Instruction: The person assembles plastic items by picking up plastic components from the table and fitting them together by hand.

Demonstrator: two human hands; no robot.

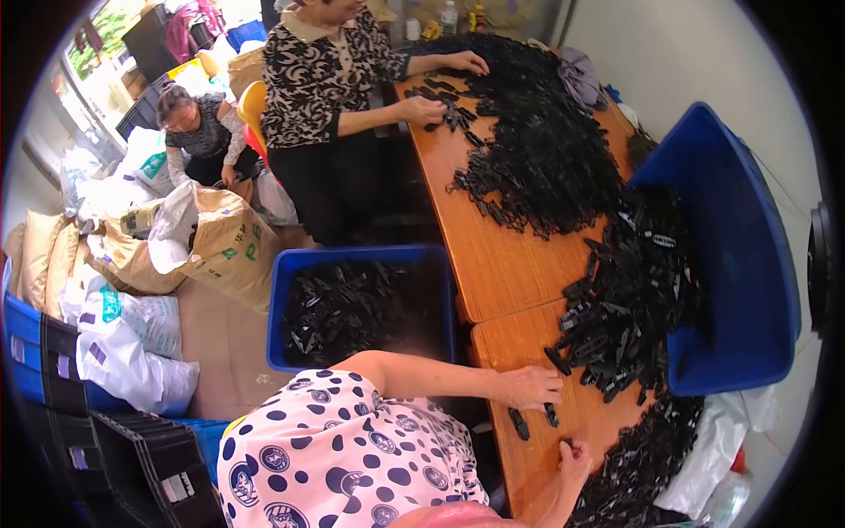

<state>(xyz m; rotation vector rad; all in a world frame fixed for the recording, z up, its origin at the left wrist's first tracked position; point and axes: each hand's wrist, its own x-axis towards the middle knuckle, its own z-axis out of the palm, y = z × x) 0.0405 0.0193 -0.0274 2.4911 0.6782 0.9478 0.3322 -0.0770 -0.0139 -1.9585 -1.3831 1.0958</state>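
My left hand (pixel 530 387) is over the orange-brown tabletop (pixel 515 348), its fingers bent together at the edge of a heap of black plastic clip-like pieces (pixel 607 326). A small black plastic piece (pixel 551 414) shows right under its fingers. Beside it a second black piece (pixel 518 424) lies loose on the wood. Closer to the near end of the table, my right hand (pixel 576 459) is closed with thumb and fingers pinched. What the pinch holds, if anything, is too small to make out. More small black parts (pixel 629 475) lie in a pile beyond that hand.
A blue bin (pixel 735 264) lies tipped on the table, black pieces spilling out. Another blue bin (pixel 275 308) with black pieces stands on the floor. Across the table end a person (pixel 330 88) handles black parts from a large pile (pixel 546 158); another person (pixel 207 132) sits among sacks (pixel 231 238).
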